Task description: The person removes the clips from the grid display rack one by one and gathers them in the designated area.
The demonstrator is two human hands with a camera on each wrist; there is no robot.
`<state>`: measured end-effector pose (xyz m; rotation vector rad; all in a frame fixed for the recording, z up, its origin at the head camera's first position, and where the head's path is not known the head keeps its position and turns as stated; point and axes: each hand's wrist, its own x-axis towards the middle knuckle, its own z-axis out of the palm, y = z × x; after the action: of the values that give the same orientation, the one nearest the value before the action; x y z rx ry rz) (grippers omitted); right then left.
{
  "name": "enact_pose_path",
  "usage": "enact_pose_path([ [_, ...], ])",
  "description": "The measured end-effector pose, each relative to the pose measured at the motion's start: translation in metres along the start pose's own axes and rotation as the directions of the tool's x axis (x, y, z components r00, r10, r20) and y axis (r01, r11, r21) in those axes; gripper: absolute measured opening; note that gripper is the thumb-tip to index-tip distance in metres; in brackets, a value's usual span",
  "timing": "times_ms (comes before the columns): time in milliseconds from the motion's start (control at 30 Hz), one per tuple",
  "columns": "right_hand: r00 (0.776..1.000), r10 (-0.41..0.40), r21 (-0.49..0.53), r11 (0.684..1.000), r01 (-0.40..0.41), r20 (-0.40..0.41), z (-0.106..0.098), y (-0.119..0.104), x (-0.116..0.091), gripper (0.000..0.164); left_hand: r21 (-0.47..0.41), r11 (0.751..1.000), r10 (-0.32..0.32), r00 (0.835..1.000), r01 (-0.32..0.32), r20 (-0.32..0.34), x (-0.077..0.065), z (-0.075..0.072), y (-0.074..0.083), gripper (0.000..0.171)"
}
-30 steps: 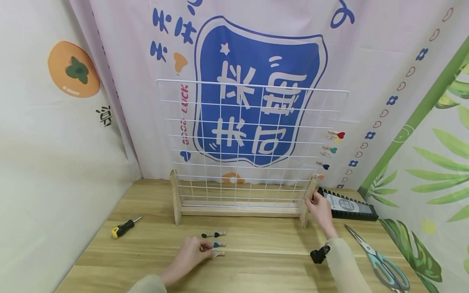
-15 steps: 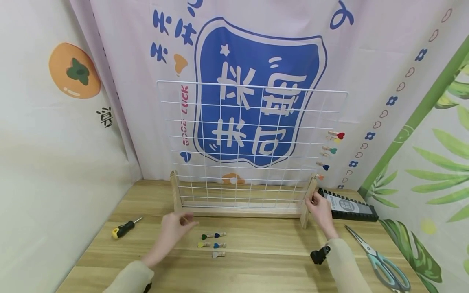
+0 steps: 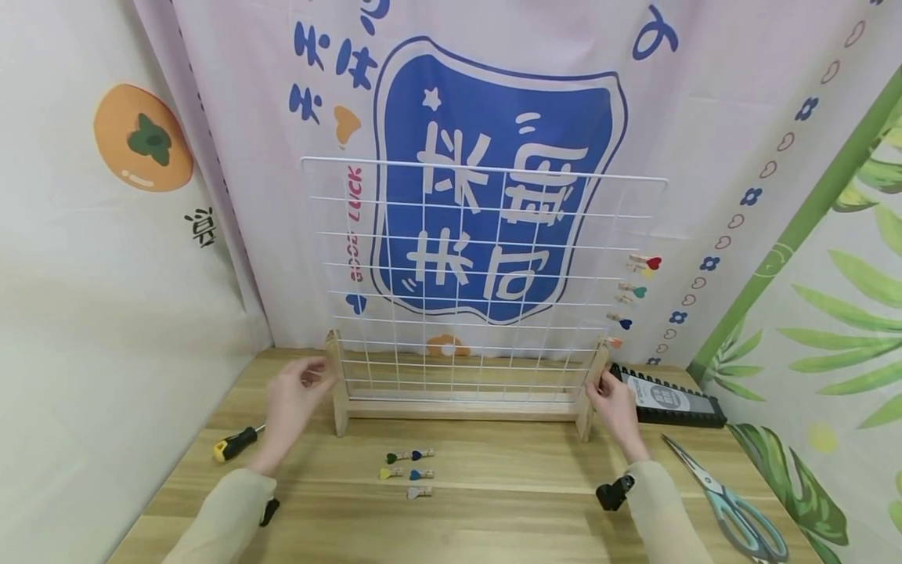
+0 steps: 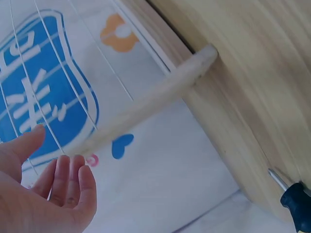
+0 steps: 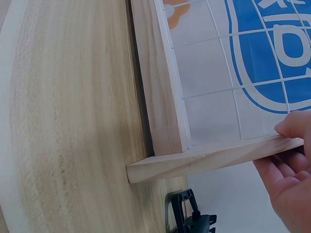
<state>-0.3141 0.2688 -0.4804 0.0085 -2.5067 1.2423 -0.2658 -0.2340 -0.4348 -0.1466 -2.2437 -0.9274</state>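
A white wire grid (image 3: 486,169) stands upright in a wooden stand (image 3: 461,410) on the table. My right hand (image 3: 615,403) grips the stand's right post (image 5: 214,159), thumb on one side and fingers on the other in the right wrist view. My left hand (image 3: 294,398) is raised beside the left post (image 3: 339,395), its fingers loosely bent and holding nothing, with a gap between thumb and fingers (image 4: 73,182) in the left wrist view. Several small heart clothespins lie in front: green (image 3: 392,457), dark blue (image 3: 417,454), yellow (image 3: 385,473), blue (image 3: 416,475) and white (image 3: 413,493).
More heart clothespins, including red (image 3: 654,263), teal (image 3: 639,292) and dark blue (image 3: 625,323), line the grid's right edge. A yellow-black screwdriver (image 3: 236,444) lies at left. Scissors (image 3: 733,509) and a black-and-grey ridged case (image 3: 665,394) lie at right. Patterned cloth (image 3: 507,47) hangs behind.
My left hand has let go of the white clothespin row and moved up and left to the left post. The yellow clothespin it covered now shows. The right hand stays on its post.
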Motion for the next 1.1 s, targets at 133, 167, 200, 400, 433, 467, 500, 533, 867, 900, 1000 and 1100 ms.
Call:
enact_pose_path([
  [133, 1.000, 0.003, -0.002, 1.000, -0.003, 0.002, 0.000, 0.001, 0.000, 0.012, 0.017, 0.999, -0.051, 0.999, 0.051, -0.007, 0.009, 0.001, -0.007, 0.033],
  [167, 1.000, 0.002, -0.005, 1.000, -0.002, 0.000, 0.000, 0.001, 0.001, 0.012, 0.015, 0.997, -0.070, 0.998, 0.070, 0.004, 0.012, 0.001, -0.008, 0.035],
  [200, 1.000, 0.004, -0.004, 1.000, -0.004, 0.000, 0.000, 0.001, 0.001, 0.012, 0.014, 0.996, -0.083, 0.996, 0.083, 0.019, 0.014, 0.002, -0.009, 0.036],
  [400, 1.000, -0.002, -0.010, 1.000, 0.002, -0.001, 0.000, 0.002, 0.002, 0.013, -0.029, 0.989, -0.135, 0.974, 0.142, 0.181, 0.023, 0.012, -0.018, 0.050],
  [433, 1.000, 0.000, -0.011, 1.000, 0.000, -0.001, 0.000, 0.002, 0.002, 0.013, -0.036, 0.988, -0.138, 0.969, 0.148, 0.205, 0.024, 0.013, -0.020, 0.051],
  [467, 1.000, 0.002, -0.010, 1.000, -0.002, 0.000, 0.000, 0.002, 0.002, 0.013, -0.045, 0.987, -0.141, 0.964, 0.155, 0.224, 0.025, 0.015, -0.022, 0.053],
  [500, 1.000, 0.005, -0.009, 1.000, -0.005, 0.002, 0.000, 0.002, 0.002, 0.014, -0.050, 0.986, -0.143, 0.961, 0.159, 0.238, 0.026, 0.017, -0.024, 0.054],
  [533, 1.000, 0.009, -0.008, 1.000, -0.009, 0.004, 0.000, 0.002, 0.002, 0.014, -0.055, 0.985, -0.144, 0.958, 0.163, 0.248, 0.026, 0.019, -0.026, 0.055],
  [867, 1.000, 0.016, 0.007, 1.000, -0.016, 0.008, 0.000, 0.001, 0.002, 0.013, -0.100, 0.971, -0.178, 0.932, 0.219, 0.317, 0.027, 0.028, -0.037, 0.051],
  [900, 1.000, 0.016, 0.004, 1.000, -0.016, 0.008, 0.000, 0.002, 0.002, 0.013, -0.103, 0.970, -0.177, 0.929, 0.221, 0.326, 0.027, 0.029, -0.038, 0.050],
  [1000, 1.000, 0.016, -0.002, 1.000, -0.016, 0.010, 0.000, 0.002, 0.002, 0.013, -0.106, 0.967, -0.185, 0.924, 0.232, 0.335, 0.026, 0.031, -0.039, 0.046],
  [1100, 1.000, 0.015, -0.001, 1.000, -0.015, 0.013, 0.000, 0.002, 0.002, 0.013, -0.099, 0.968, -0.189, 0.926, 0.232, 0.327, 0.025, 0.034, -0.040, 0.043],
])
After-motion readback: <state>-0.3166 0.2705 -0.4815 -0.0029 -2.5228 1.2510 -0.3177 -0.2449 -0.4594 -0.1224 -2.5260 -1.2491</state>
